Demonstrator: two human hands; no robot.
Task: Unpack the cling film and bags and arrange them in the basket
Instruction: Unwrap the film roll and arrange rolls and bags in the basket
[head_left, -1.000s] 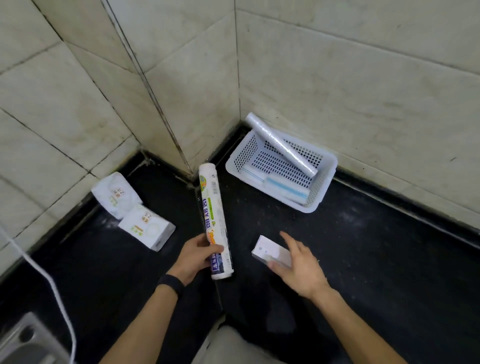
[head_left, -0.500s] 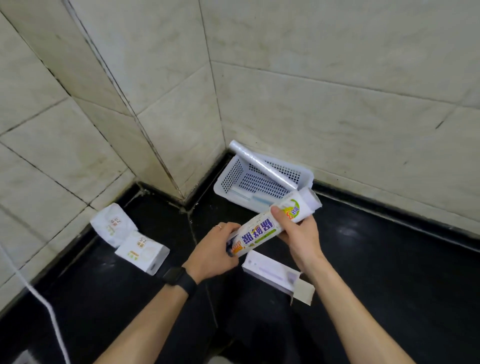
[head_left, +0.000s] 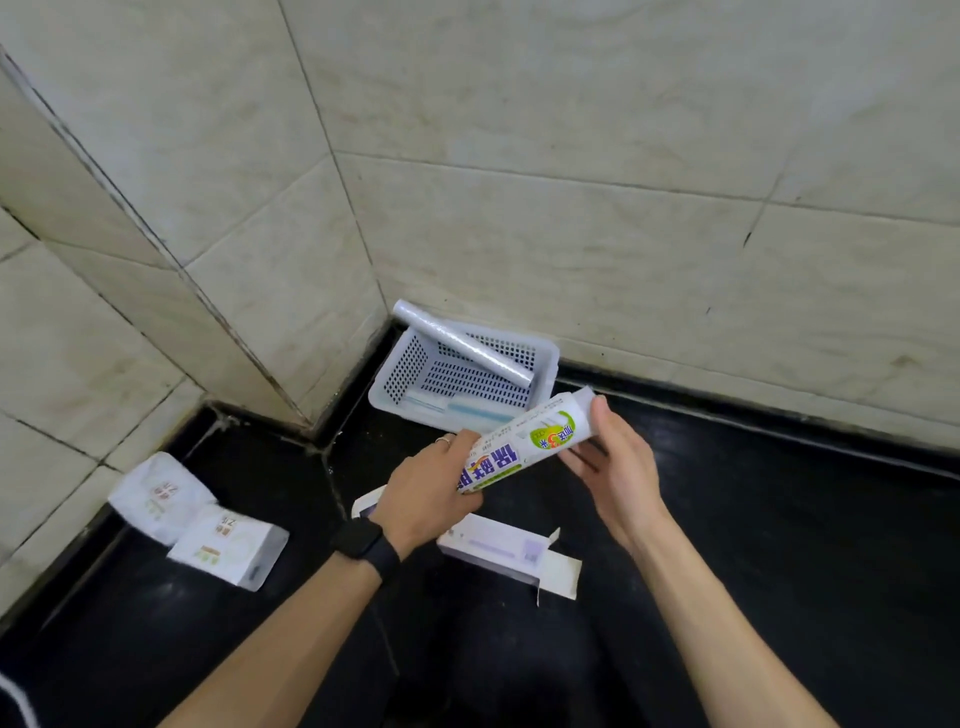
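On the black counter in the tiled corner, the left hand (head_left: 421, 493) grips the printed wrapped cling film roll (head_left: 524, 441), now lifted; the right hand (head_left: 610, 462) has loosened at its end, before the white perforated basket (head_left: 545, 364).

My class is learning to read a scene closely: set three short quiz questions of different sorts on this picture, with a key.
1. True or false: the white basket stands in the corner of the tiled walls.
2. Which hand grips the printed cling film roll around its lower end? A left hand; B right hand; C neither.
3. Fill in: a bare clear roll leans across the basket, its upper end resting on the ____.

Key: 1 true; 2 A; 3 rim.
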